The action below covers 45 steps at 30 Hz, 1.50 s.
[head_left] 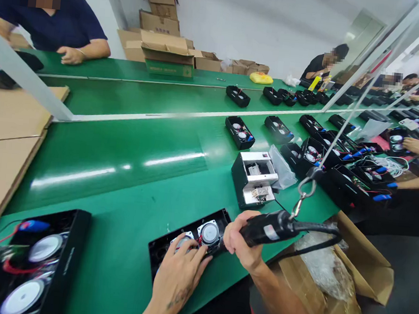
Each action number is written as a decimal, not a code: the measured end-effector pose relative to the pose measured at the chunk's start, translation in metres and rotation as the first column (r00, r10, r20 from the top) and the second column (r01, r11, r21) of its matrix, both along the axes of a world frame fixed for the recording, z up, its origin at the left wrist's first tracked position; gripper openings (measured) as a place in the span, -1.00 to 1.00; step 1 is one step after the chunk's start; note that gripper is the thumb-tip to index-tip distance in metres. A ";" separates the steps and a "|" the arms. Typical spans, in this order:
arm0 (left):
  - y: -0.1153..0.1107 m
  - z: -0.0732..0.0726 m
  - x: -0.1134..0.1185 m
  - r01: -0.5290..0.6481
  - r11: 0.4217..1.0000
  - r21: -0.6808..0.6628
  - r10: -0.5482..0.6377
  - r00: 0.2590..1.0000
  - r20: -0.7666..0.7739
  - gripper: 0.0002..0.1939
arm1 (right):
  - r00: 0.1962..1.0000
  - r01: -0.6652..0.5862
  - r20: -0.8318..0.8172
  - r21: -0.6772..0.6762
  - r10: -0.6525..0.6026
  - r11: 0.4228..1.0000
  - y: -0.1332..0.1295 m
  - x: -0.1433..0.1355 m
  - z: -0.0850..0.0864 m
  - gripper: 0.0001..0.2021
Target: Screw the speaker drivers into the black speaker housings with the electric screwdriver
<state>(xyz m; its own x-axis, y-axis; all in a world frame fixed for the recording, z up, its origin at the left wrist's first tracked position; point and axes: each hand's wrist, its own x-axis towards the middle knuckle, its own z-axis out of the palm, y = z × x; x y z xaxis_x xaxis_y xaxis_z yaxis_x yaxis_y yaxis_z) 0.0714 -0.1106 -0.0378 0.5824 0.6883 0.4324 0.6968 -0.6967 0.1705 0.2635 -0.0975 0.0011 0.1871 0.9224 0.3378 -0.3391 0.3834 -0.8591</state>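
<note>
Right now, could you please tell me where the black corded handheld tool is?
In the head view, right of centre, the right hand grips the black corded handheld tool near the open black rectangular case.

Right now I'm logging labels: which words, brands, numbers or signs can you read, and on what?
Nothing is readable.
Black case at left: side print, too small.
Corded tool in the right hand: pale label, blurred.
Stacked carton: marks, blurred.
Green-fronted carton: faint print, too small.

Our right hand (243,241) grips a black power screwdriver (270,228) hung from a metal hook (297,205); our left hand (180,271) lies over an open black case (156,251) with round speakers (210,233) on the green counter (119,252).
</note>
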 end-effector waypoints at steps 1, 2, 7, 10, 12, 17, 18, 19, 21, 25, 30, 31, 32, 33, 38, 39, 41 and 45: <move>-0.001 0.001 0.001 -0.005 1.000 0.010 0.005 1.000 0.017 -0.85 | 0.999 0.023 -0.031 0.037 -0.022 0.999 0.001 0.003 0.007 -0.73; -0.001 0.002 0.001 -0.010 1.000 0.015 0.009 0.999 0.044 -0.84 | 0.997 0.051 -0.057 0.068 -0.047 0.996 0.002 0.006 0.014 -0.75; 0.002 0.004 -0.001 -0.024 0.999 0.029 0.019 0.986 0.164 -0.82 | 0.991 0.089 -0.111 0.113 -0.077 0.990 0.001 0.019 0.036 -0.79; 0.007 0.005 -0.002 0.026 0.998 0.057 -0.032 0.992 0.119 -0.75 | 0.990 0.080 -0.123 0.134 -0.064 0.988 0.000 0.019 0.039 -0.79; 0.007 0.006 0.000 0.064 0.997 0.040 -0.068 0.990 0.123 -0.69 | 0.989 0.072 -0.140 0.123 -0.055 0.990 -0.004 0.017 0.039 -0.78; -0.009 0.017 0.018 0.182 0.983 -0.020 -0.166 0.930 0.327 -0.89 | 0.976 0.002 -0.215 0.130 0.027 0.992 -0.024 0.013 0.036 -0.74; -0.012 0.020 0.022 0.197 0.980 -0.023 -0.176 0.919 0.352 -0.87 | 0.974 -0.019 -0.223 0.132 0.049 0.991 -0.029 0.014 0.035 -0.72; -0.016 0.023 0.026 0.205 0.978 -0.024 -0.183 0.914 0.363 -0.84 | 0.972 -0.038 -0.227 0.128 0.067 0.991 -0.032 0.015 0.035 -0.72; -0.020 0.028 0.033 0.199 0.980 -0.027 -0.177 0.920 0.351 -0.81 | 0.971 -0.058 -0.224 0.119 0.083 0.991 -0.036 0.021 0.035 -0.78; -0.023 0.032 0.025 0.163 0.987 0.007 -0.156 0.932 0.329 -0.80 | 0.984 0.107 -0.145 0.032 -0.101 0.994 -0.030 0.047 0.037 -0.86; -0.016 0.018 -0.027 0.062 0.987 0.146 -0.096 0.967 0.236 -0.80 | 0.879 0.474 -0.013 0.132 -0.477 0.871 0.008 0.095 0.042 -0.73; -0.013 0.012 -0.038 -0.006 0.988 0.157 -0.027 0.978 0.206 -0.77 | 0.849 0.522 -0.006 0.168 -0.528 0.836 0.019 0.103 0.043 -0.69; -0.010 0.005 -0.047 -0.075 0.986 0.149 0.047 0.983 0.178 -0.70 | 0.821 0.559 0.007 0.191 -0.570 0.807 0.030 0.108 0.043 -0.66; -0.007 -0.002 -0.055 -0.129 0.984 0.126 0.110 0.983 0.147 -0.64 | 0.795 0.588 0.029 0.205 -0.606 0.782 0.041 0.112 0.044 -0.65; 0.001 -0.031 -0.066 -0.083 0.994 0.067 0.080 0.996 0.036 -0.65 | 0.700 0.636 0.290 0.165 -0.653 0.754 0.077 0.113 0.042 -0.70; 0.001 -0.033 -0.065 -0.062 0.995 0.079 0.060 0.998 0.027 -0.68 | 0.695 0.633 0.324 0.149 -0.642 0.760 0.079 0.112 0.042 -0.70; -0.001 -0.035 -0.063 -0.050 0.995 0.091 0.049 0.999 0.015 -0.74 | 0.724 0.591 0.372 0.099 -0.581 0.800 0.079 0.113 0.042 -0.70; -0.005 -0.032 -0.060 -0.070 0.994 0.089 0.069 0.997 0.020 -0.78 | 0.883 0.346 0.371 -0.102 -0.287 0.933 0.060 0.112 0.042 -0.66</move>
